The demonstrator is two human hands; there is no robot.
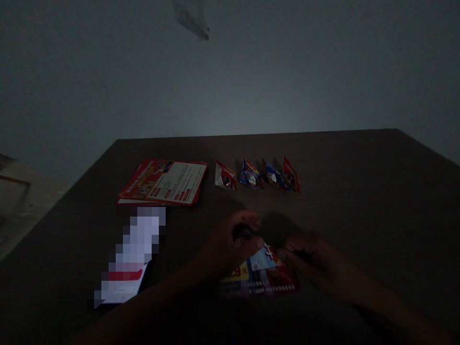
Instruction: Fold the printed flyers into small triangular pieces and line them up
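Observation:
A printed flyer in purple, yellow and light blue lies near the front of the dark table, its upper part bent up. My left hand curls round its upper left part, thumb on the paper and fingers arched beyond it. At the upper right edge, my right hand pinches the paper between thumb and fingers. Dim light hides the exact fold and some fingertips. Farther back stand several folded paper pieces in a row: a red and white one, two blue ones and a red one.
To the left is a stack of red and white flyers. A phone with a lit, pixelated screen lies in front of the stack, close to my left forearm. Behind the table rises a grey wall.

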